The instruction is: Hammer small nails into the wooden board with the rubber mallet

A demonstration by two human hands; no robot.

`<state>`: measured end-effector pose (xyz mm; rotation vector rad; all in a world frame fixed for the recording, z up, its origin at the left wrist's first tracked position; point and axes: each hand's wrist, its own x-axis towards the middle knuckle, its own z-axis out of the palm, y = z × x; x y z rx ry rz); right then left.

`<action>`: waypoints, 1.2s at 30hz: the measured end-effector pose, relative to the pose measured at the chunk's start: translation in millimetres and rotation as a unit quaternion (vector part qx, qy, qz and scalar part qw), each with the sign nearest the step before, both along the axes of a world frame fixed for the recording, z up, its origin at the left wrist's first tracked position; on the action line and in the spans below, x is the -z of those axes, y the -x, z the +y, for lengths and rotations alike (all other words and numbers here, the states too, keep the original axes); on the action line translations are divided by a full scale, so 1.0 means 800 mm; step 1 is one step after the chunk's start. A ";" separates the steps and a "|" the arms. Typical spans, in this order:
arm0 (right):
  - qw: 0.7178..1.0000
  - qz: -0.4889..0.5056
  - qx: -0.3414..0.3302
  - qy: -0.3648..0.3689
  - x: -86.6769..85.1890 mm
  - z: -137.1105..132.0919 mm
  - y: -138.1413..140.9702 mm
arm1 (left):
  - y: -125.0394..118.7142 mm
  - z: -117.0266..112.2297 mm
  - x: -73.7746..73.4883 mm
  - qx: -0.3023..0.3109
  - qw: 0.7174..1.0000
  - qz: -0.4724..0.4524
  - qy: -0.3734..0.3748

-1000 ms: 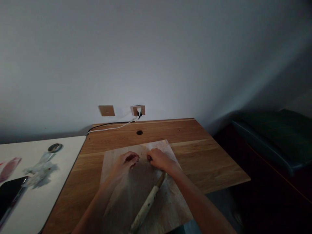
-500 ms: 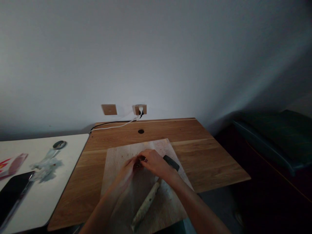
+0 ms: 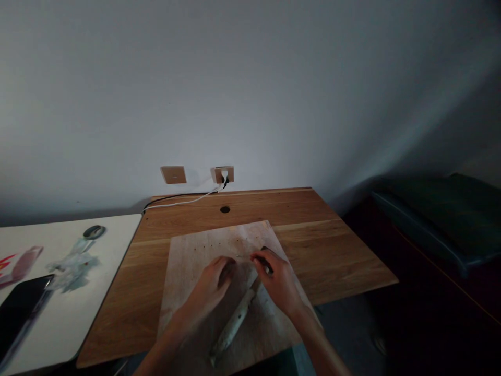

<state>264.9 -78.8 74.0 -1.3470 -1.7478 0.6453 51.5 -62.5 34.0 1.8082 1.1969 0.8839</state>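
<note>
A pale wooden board [image 3: 183, 271] lies in front of me, with several small dark dots in a row near its far edge. Over its middle is my left hand [image 3: 213, 279], fingers curled; whatever they may hold is too small to name. My right hand [image 3: 276, 274] is to the right, thumb and fingertips pinched together, their contents hidden. A tiny thin metallic piece [image 3: 238, 256] shows between the two hands. Below them a hammer [image 3: 235, 326] lies slantwise on the board, its handle pale and worn, its head mostly hidden behind my right hand.
Under the board is a wooden desk [image 3: 321, 250]. A white table [image 3: 97, 277] adjoins it on the left, bearing a phone [image 3: 23, 308], crumpled clear plastic [image 3: 76, 269], a tape roll [image 3: 94, 232] and a red-and-white packet [image 3: 23, 265]. Cables run to a wall socket [image 3: 229, 175].
My hands, close together before, have moved apart, the right one going right. The row of dots now shows more fully, and the hammer's head has become mostly covered.
</note>
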 end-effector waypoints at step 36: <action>0.954 -0.220 0.185 -0.084 0.096 -0.055 -0.108 | 0.108 -0.099 0.049 -0.070 0.897 0.348 -0.263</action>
